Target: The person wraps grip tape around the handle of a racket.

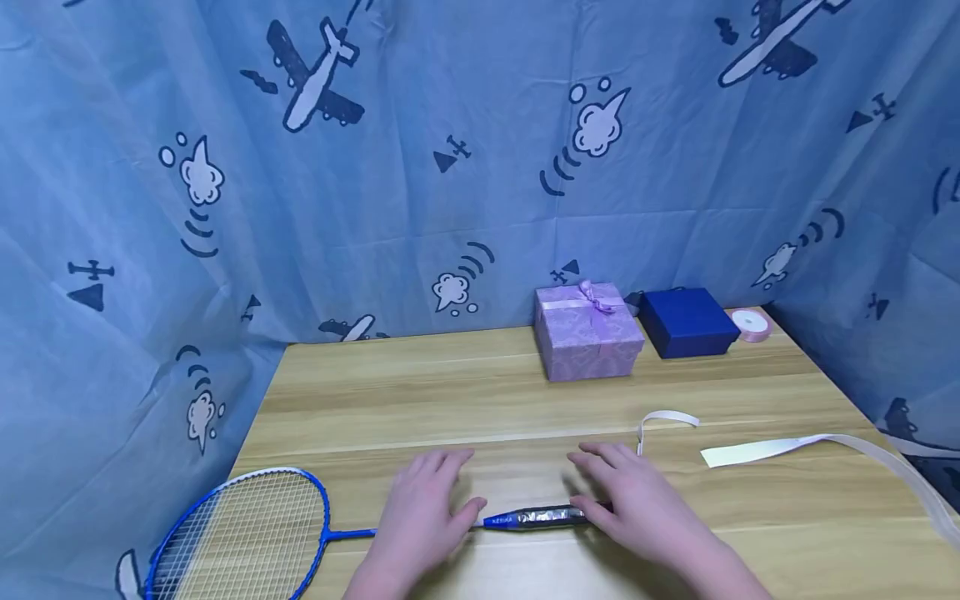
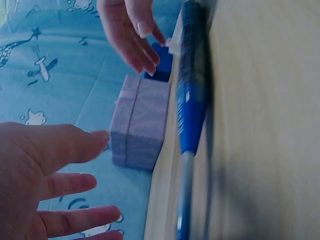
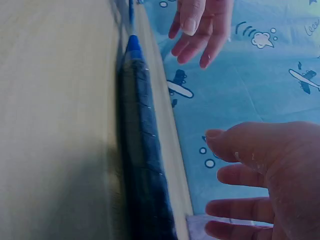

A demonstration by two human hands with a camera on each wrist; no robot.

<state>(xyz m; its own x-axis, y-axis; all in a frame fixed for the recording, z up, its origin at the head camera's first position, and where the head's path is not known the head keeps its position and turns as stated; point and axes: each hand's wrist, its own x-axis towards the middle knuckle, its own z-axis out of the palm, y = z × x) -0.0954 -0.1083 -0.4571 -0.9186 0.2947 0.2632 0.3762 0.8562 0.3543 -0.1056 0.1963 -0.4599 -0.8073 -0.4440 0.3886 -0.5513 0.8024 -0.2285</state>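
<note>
A blue badminton racket lies on the wooden table, its strung head at the left and its dark wrapped handle toward the right. My left hand hovers by the shaft, fingers spread and holding nothing. Over the handle's end is my right hand, also with loose fingers and an empty palm; it hides the butt of the grip. Both wrist views show the handle apart from the fingers. In the right wrist view, the right thumb stands away from the handle.
At the back stand a lilac gift box with a bow and a dark blue box. Beside them lies a pink ribbon roll. A loose white ribbon trails off right, near a thin white strap. A printed blue curtain hangs behind.
</note>
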